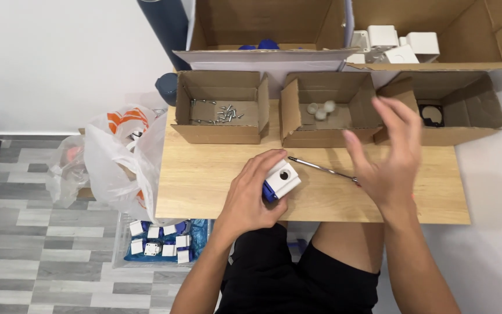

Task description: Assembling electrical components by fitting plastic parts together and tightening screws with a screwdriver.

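Left hand (250, 195): clenched around a small white and blue block (280, 179), fingers curled over its top and left side, resting on the tabletop (204, 180) near the middle of the front edge.
White and blue block: a white cube-like part with a dark round hole on its upper face and a blue piece at its lower left; it sits on the wood just left of the screwdriver tip.
Right hand (387, 154): raised above the tabletop, fingers spread and released, holding nothing; slightly blurred. It hangs over the right half of the table, in front of the middle and right boxes.
Screwdriver (321, 168): thin metal shaft lying flat on the wood, slanting from beside the block toward the right; its handle end is hidden under the right hand.
Left box (222, 107): open cardboard box at the back left of the tabletop, holding loose screws (226, 113).
Middle box (326, 110): open cardboard box at the back centre, with a few pale round pieces (321, 109) inside.
Right box (460, 107): open cardboard box at the back right corner, with a dark square frame (433, 113) in it.
Large cartons (268, 26): behind the table, one showing blue parts, the other white housings (393, 43).
Floor, left of the table: a white plastic bag (120, 157) and a tray of white and blue blocks (161, 241).
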